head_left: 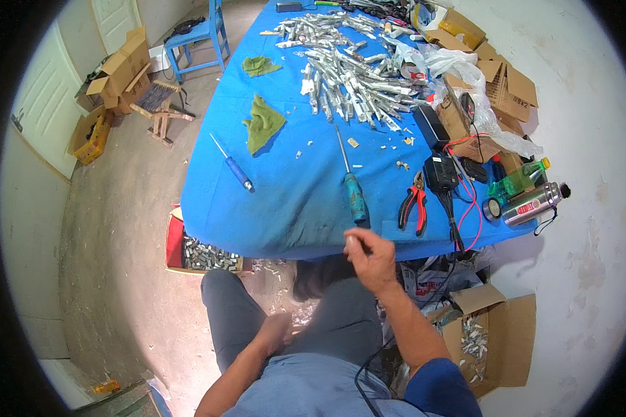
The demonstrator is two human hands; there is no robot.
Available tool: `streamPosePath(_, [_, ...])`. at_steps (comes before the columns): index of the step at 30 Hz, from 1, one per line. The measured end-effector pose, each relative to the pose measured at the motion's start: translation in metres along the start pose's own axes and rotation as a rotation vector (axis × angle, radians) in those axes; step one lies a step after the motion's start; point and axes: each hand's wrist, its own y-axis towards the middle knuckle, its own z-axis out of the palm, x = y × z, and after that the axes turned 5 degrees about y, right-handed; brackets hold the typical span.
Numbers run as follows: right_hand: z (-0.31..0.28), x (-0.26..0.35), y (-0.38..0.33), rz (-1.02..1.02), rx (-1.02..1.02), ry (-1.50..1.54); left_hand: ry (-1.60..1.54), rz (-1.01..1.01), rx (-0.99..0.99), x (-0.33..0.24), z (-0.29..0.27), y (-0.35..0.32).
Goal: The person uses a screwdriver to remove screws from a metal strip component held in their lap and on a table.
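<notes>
My right hand (pixel 372 258) is raised at the table's front edge, its fingers curled in with the thumb pressed against them; whatever may be in the pinch is too small to make out. Just beyond it lies a screwdriver (pixel 355 197) with a teal handle, its shaft pointing away from me. Low between my thighs rests my left hand (pixel 277 329), its fingers hidden from view. Red-and-black pliers (pixel 414 206) lie to the right of the screwdriver. Farther left is a second screwdriver (pixel 239 173) with a blue handle.
A heap of silvery strip-like parts (pixel 355 80) covers the far table. Green cloths (pixel 263 125) lie left of it. Black power adapters (pixel 439 172), a green bottle (pixel 520 179) and a steel flask (pixel 532 203) line the right side. Boxes of small parts stand below, one red-sided (pixel 175 243), one cardboard (pixel 511 340).
</notes>
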Motion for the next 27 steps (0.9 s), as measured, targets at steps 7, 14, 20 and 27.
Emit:
streamPosePath(7, [-0.045, -0.029, 0.135, -0.11, -0.199, -0.486, -0.167, -0.059, -0.032, -0.014, 0.013, -0.009])
streamPosePath(14, [-0.083, -0.106, 0.257, 0.065, -0.322, -0.878, -0.146, -0.008, -0.107, -0.007, 0.004, -0.003])
streamPosePath(20, [-0.086, -0.095, 0.272, 0.222, -0.132, -0.85, -0.235, -0.012, -0.209, -0.009, 0.005, -0.004])
streamPosePath(27, [-0.119, -0.072, 0.243, 0.19, -0.285, -0.912, 0.131, 0.176, -0.116, 0.027, -0.025, 0.025])
